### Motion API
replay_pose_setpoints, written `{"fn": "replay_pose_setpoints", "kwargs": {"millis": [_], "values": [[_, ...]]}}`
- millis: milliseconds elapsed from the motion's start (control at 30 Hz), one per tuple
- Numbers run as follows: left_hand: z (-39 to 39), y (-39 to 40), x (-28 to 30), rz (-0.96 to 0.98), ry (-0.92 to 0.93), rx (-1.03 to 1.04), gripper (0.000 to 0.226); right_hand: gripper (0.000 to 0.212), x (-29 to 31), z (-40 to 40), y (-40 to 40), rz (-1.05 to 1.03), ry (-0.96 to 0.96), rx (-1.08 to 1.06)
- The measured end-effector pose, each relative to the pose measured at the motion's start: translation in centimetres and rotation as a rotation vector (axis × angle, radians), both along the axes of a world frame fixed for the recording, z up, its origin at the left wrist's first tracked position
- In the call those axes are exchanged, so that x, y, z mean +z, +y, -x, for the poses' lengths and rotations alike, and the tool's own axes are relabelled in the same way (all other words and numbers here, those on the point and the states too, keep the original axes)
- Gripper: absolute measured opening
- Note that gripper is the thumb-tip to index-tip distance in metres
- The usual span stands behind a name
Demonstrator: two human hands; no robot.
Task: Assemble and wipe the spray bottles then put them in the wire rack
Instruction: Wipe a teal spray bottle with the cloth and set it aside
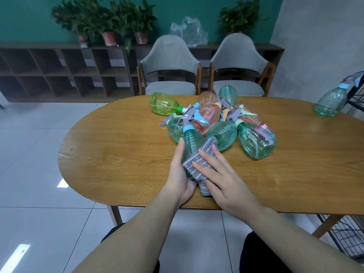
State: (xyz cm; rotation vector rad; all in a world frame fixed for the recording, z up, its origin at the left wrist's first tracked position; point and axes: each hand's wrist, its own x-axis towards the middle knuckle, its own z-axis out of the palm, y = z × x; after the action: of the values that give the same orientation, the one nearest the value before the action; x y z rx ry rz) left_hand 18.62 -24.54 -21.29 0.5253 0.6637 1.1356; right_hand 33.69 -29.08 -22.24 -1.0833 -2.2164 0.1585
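Head view, one frame. Left hand [180, 174] holds a teal spray bottle [192, 143] from its left side, fingers curled round the lower body, bottle tilted with its blue collar and grey trigger head pointing toward the far edge of the tabletop. Right hand [220, 175] lies flat on a grey striped cloth [199, 164], fingers straight and slightly spread, pressing the cloth against the right side of the same bottle; the cloth's lower end hangs between the two hands, near the near edge of the oval wooden table [122, 154]. Bottle in hand sits over the middle of the tabletop, just nearer than a heap of loose bottles [220, 119] in teal, pink and green; some in the heap carry trigger heads, and one green bottle [163, 104] lies on its side at the heap's far left with no head on its neck. One assembled teal bottle [331, 100] stands upright at the far right edge of the tabletop, touching or just beside a black wire rack [356, 97]; contact cannot be judged. Two grey chairs [171, 64] stand beyond the far edge.
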Motion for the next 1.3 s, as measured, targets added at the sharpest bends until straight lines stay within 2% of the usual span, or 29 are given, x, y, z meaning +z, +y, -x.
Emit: {"fn": "replay_pose_setpoints", "kwargs": {"millis": [200, 367, 667, 833, 933, 1033, 1167, 1300], "values": [[0.0, -0.5, 0.5, 0.009, 0.02, -0.054, 0.067, 0.045, 1.1, 1.6, -0.2, 0.052, 0.098, -0.066], [-0.5, -0.5, 0.4, -0.054, 0.012, -0.039, 0.036, 0.046, 3.5, 2.1, 1.5, 0.199, 0.223, -0.152], [-1.0, -0.9, 1.6, -0.081, 0.008, -0.058, 0.042, 0.041, 7.5, 1.9, 3.5, 0.405, 0.285, -0.171], [-1.1, -1.0, 2.8, -0.052, 0.034, -0.033, 0.049, 0.037, 8.5, 2.0, 4.0, 0.569, 0.543, -0.223], [-1.8, -0.9, 3.7, -0.08, 0.055, 0.003, 0.051, 0.036, 8.4, 1.9, 3.9, 0.565, 0.657, -0.257], [-2.3, -0.6, 4.3, -0.105, 0.012, 0.067, 0.065, 0.033, 7.8, 2.2, 3.0, 0.557, 0.799, -0.253], [-2.5, -0.9, 5.2, -0.094, -0.063, 0.054, 0.044, 0.029, 7.1, 2.5, 1.7, 0.529, 1.02, -0.235], [-3.1, -1.2, 6.4, -0.059, -0.15, 0.074, 0.06, 0.028, 7.0, 3.7, 1.4, 0.529, 1.281, -0.201]]}}
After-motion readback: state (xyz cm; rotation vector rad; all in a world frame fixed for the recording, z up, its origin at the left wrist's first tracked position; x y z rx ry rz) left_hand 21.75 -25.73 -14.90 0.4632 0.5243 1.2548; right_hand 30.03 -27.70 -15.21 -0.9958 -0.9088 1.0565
